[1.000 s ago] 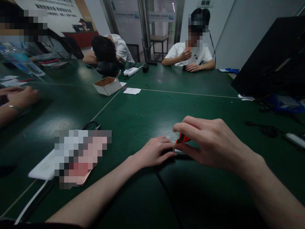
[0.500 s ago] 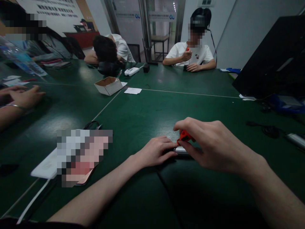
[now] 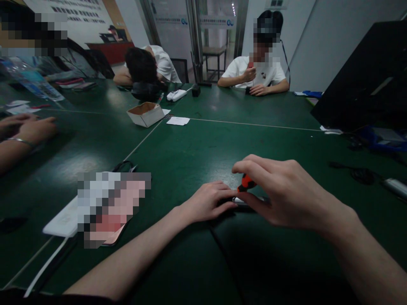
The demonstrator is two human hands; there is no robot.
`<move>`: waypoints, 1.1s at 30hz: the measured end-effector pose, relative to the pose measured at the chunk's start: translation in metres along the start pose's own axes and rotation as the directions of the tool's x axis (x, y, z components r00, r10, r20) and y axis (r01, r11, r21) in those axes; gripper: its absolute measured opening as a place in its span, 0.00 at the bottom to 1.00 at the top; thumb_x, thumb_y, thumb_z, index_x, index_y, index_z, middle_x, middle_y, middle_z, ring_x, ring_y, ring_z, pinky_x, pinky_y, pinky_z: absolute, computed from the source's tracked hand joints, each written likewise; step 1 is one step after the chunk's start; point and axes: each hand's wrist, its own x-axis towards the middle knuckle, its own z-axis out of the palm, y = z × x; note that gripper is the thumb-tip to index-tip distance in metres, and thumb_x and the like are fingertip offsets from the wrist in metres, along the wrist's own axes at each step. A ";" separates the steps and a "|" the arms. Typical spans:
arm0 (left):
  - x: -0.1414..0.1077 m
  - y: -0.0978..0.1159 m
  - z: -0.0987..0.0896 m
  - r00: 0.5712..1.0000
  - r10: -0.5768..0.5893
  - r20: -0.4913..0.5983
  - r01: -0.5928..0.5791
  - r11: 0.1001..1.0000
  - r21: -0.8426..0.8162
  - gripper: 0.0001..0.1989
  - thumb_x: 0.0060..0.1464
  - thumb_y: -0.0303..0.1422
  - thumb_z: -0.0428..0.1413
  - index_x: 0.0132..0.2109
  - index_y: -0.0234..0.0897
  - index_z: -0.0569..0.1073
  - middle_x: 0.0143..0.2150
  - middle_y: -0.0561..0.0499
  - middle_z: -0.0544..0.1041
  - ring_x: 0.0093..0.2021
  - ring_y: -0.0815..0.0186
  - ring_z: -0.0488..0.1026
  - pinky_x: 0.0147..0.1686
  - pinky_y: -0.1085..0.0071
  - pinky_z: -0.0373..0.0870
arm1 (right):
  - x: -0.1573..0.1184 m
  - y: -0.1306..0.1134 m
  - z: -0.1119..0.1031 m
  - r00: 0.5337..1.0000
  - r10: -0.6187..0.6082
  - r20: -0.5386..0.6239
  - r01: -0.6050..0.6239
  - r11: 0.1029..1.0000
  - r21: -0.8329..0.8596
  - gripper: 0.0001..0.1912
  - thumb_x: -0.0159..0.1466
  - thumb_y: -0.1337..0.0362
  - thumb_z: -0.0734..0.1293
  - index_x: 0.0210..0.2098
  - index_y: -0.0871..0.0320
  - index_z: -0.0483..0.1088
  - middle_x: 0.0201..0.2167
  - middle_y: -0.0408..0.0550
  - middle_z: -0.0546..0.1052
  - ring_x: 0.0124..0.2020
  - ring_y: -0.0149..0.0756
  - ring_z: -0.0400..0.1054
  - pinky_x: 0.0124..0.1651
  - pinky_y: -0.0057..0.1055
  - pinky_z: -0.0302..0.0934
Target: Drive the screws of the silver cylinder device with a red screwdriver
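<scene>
My right hand [image 3: 282, 192] grips a small screwdriver [image 3: 247, 182] with an orange and black handle, fingers curled over its top. The handle leans above a slim silver metal piece [image 3: 241, 201] lying on the dark green table [image 3: 203, 148]. My left hand [image 3: 210, 201] pinches the left end of that silver piece between thumb and fingers. Part of the piece passes behind my right thumb. The screwdriver's tip is hidden, so its contact point cannot be made out.
A white power strip [image 3: 60, 222] and a pink phone [image 3: 116, 233] lie left of my forearm. Farther off are an open cardboard box [image 3: 146, 115] and a paper slip [image 3: 178, 121]. A black monitor [image 3: 365, 76] stands right. Co-workers sit around the table; one hand [image 3: 34, 129] shows at left.
The orange and black handle has turned and tilts differently in my right fingers, which have shifted slightly. My left hand stays on the silver piece.
</scene>
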 end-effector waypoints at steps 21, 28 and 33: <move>0.001 0.003 -0.001 0.999 0.024 -0.021 -0.023 0.999 0.047 0.11 0.65 0.37 0.50 0.46 0.37 0.74 0.38 0.48 0.76 0.39 0.61 0.72 0.37 0.69 0.66 | 0.000 0.000 0.000 1.000 -0.018 -0.021 0.015 0.991 -0.137 0.08 0.68 0.58 0.64 0.37 0.57 0.64 0.27 0.39 0.66 0.23 0.29 0.58 0.24 0.28 0.45; 0.001 0.001 -0.001 1.000 0.001 -0.003 -0.001 1.000 -0.004 0.11 0.65 0.36 0.49 0.47 0.36 0.74 0.44 0.46 0.76 0.45 0.59 0.72 0.44 0.67 0.67 | 0.000 -0.002 -0.002 1.000 0.017 0.010 -0.018 0.999 0.047 0.16 0.64 0.67 0.64 0.51 0.62 0.62 0.51 0.51 0.68 0.42 0.33 0.65 0.34 0.26 0.60; 0.001 0.002 -0.001 1.000 -0.015 0.025 0.015 1.000 0.016 0.12 0.65 0.37 0.50 0.47 0.37 0.75 0.44 0.45 0.76 0.45 0.58 0.72 0.45 0.65 0.67 | -0.002 -0.001 -0.001 0.999 0.034 0.028 -0.037 0.995 0.094 0.17 0.63 0.71 0.61 0.52 0.62 0.61 0.48 0.50 0.69 0.40 0.32 0.66 0.34 0.26 0.61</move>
